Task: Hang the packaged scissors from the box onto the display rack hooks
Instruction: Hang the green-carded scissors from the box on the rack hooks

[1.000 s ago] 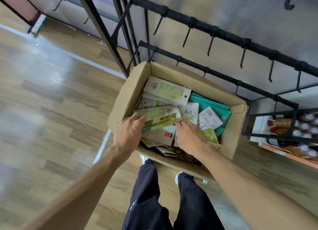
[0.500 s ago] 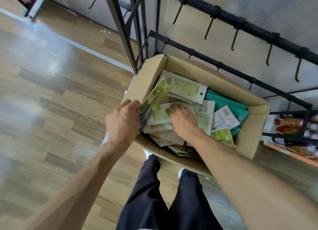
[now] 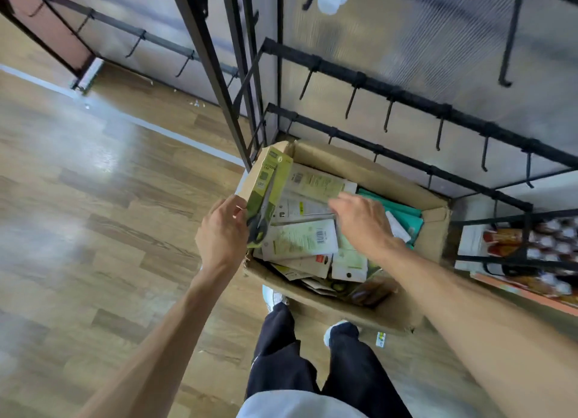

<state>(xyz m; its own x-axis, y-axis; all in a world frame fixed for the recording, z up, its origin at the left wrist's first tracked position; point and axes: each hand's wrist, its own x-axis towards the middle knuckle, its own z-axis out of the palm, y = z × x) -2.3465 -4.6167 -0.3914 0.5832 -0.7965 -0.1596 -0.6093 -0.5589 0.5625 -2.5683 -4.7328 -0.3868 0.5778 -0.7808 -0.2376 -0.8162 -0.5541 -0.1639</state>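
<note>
- Fingers (image 3: 233, 205) of left hand (image 3: 222, 233) pinching lower end of a scissors pack (image 3: 268, 198), lifted at the near-left edge of the box (image 3: 406, 311).
- Long axis running up and away from the fingers, hang-hole end farthest.
- Right hand (image 3: 362, 222) loosely spread above the remaining packs (image 3: 301, 239), holding nothing.
- Rack hooks (image 3: 387, 115) beyond and above both hands; left hand loaded, probably the one to reach.

Glossy wood-plank floor (image 3: 93, 198), white floor line (image 3: 175, 136), ribbed translucent wall panel (image 3: 422, 42)
</note>
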